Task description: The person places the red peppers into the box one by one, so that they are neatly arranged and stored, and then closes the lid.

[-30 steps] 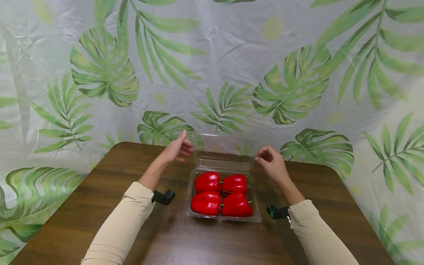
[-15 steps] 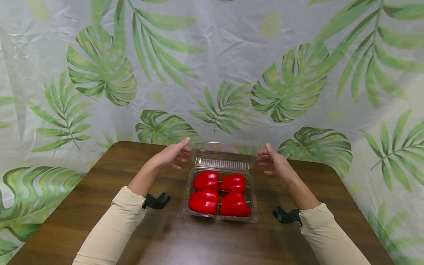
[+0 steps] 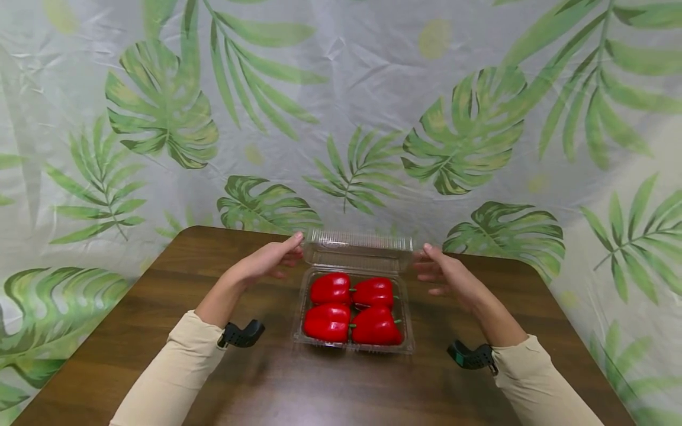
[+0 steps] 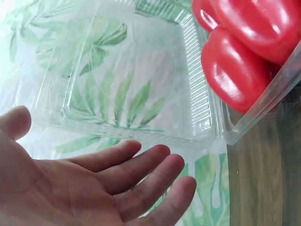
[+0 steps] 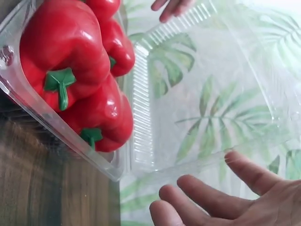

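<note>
A clear plastic clamshell box point(image 3: 406, 340) stands on the table with several red bell peppers point(image 3: 327, 322) in its base. The peppers have green stems and lie in two rows. Its hinged lid point(image 3: 359, 254) is raised at the back, tilted over the rear of the base. At the lid's left side is my left hand point(image 3: 269, 258), fingers spread loosely and thumb by the lid's corner. My right hand point(image 3: 450, 272) is at the right side, thumb up, fingers extended, the index fingertip close to the lid's edge point(image 5: 225, 155). Whether either hand touches the lid I cannot tell.
The dark wooden table point(image 3: 341, 390) has a rounded far edge. Behind it hangs a pale cloth point(image 3: 341, 106) with green leaf prints. A black band with a camera sits on each wrist, the left one point(image 3: 242, 334) and the right one point(image 3: 471, 355).
My right hand has gone from pinching the lid's right edge to loosely extended fingers. The lid's upper edge has come lower and tilts forward. Both hands have moved down a little.
</note>
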The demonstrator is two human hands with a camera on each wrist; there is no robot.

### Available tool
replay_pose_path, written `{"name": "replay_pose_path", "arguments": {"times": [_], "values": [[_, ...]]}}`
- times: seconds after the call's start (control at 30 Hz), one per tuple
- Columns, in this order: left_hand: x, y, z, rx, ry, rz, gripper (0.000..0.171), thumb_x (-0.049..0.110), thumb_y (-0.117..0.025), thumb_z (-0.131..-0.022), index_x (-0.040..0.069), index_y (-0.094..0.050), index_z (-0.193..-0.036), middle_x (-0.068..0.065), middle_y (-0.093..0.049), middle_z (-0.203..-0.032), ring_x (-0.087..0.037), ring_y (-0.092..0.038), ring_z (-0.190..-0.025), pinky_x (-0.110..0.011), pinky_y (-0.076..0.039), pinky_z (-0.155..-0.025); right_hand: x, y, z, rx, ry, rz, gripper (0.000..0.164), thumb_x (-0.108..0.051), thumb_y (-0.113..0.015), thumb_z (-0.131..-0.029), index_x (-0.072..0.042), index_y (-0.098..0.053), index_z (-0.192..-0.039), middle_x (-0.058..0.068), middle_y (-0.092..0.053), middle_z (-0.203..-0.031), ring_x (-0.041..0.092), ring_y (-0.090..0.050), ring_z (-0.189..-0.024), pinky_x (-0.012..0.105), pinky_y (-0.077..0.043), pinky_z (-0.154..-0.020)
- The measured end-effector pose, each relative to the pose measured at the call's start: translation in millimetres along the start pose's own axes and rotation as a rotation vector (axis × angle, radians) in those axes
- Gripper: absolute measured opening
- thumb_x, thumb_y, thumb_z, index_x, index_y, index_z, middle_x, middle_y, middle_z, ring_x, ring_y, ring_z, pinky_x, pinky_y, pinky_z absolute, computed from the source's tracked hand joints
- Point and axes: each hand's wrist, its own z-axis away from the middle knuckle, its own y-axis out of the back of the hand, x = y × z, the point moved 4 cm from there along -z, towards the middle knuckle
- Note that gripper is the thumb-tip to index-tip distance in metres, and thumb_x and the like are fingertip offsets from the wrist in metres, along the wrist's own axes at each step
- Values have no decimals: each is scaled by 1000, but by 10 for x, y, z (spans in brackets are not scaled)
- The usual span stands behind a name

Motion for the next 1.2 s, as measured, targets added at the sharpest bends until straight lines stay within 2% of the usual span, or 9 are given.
{"name": "replay_pose_path", "arguments": {"times": [0.13,0.3,0.53,0.77,0.93,1.2], "values": [[-38,-47,42,39,-1,-39,79,60,-28,-102,-3,-39,-149,-24,-42,-153,-43,-40,-143,-56,-40,-112,27,-40,42,14,59,7,74,-54,-27,-105,1,-27,-154,30,-36,-154,47,-40,-140,55,-48,-106],[-89,-90,89,82,-61,-53,73,55,-36,-102,-2,-43,-147,-24,-46,-150,-42,-44,-140,-55,-43,-110,77,-102,96,32,130,-1,63,-42,-32,-107,2,-29,-153,33,-37,-152,49,-41,-139,53,-50,-103],[-207,-190,150,90,-152,-23,67,47,-41,-103,-3,-42,-147,-23,-44,-152,-41,-41,-141,-56,-41,-112,141,-127,172,35,130,-35,62,-38,-38,-106,3,-30,-152,30,-38,-153,47,-42,-139,53,-49,-105],[-347,-290,199,104,-184,44,66,43,-47,-101,0,-39,-150,-21,-40,-156,-41,-45,-139,-55,-42,-111,245,-170,272,-4,166,-29,61,-29,-47,-103,4,-30,-152,31,-34,-155,49,-40,-138,41,-53,-101],[-404,-342,228,96,-230,70,66,38,-54,-99,0,-39,-150,-22,-41,-155,-40,-45,-138,-54,-43,-111,313,-171,329,-20,195,-14,61,-26,-51,-102,3,-31,-151,30,-34,-155,49,-42,-137,37,-54,-101],[-524,-462,271,99,-241,73,72,36,-62,-95,4,-35,-153,-21,-43,-154,-40,-40,-141,-56,-42,-111,387,-208,419,-32,233,-4,62,-20,-58,-98,3,-34,-150,32,-39,-151,51,-38,-138,14,-48,-93]]}}
